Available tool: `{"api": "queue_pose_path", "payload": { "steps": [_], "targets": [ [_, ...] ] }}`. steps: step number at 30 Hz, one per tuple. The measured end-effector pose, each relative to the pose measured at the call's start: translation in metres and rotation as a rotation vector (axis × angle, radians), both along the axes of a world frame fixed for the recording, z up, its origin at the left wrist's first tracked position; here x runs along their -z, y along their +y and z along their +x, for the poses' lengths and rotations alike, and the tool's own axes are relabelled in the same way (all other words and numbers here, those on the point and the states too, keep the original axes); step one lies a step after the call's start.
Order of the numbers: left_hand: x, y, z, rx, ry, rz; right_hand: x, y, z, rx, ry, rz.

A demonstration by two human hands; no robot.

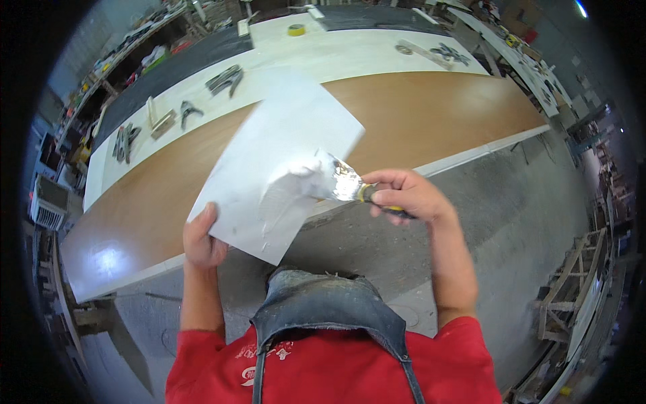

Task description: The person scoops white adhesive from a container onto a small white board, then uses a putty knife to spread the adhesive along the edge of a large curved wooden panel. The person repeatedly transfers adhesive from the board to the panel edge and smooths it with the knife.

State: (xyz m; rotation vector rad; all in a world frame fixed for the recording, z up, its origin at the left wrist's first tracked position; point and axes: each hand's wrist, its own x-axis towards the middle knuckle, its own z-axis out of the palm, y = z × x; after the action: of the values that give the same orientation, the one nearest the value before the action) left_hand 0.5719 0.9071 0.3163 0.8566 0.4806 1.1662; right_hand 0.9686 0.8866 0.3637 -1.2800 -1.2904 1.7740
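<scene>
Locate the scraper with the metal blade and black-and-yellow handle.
In the head view, the scraper is right of centre, held in the person's bare right hand, its metal blade by the white paste on the white rectangular sheet.

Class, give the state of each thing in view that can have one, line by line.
White sheet: held up, smeared with paste
Putty knife: held, partly over the sheet
Left grip: closed on the sheet
Right grip: closed on the putty knife
Brown panel: lying flat
Yellow tape roll: lying flat
Apron: worn, stained
</scene>
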Motion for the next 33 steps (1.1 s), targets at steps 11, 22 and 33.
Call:
{"api": "queue_pose_path", "payload": {
  "steps": [11, 22, 33],
  "targets": [
    [0.01, 0.075, -0.101, 0.216, 0.166, -0.335, 0.001, 0.09, -0.194, -0.522, -0.194, -0.157],
    [0.034, 0.121, -0.165, 0.083, -0.182, -0.496, 0.003, 0.071, -0.258, 0.011, -0.624, 0.729],
    [0.039, 0.115, -0.179, -0.126, -0.346, -0.579, 0.044, 0.016, -0.314, 0.23, -0.822, 0.731]
  ]
}}
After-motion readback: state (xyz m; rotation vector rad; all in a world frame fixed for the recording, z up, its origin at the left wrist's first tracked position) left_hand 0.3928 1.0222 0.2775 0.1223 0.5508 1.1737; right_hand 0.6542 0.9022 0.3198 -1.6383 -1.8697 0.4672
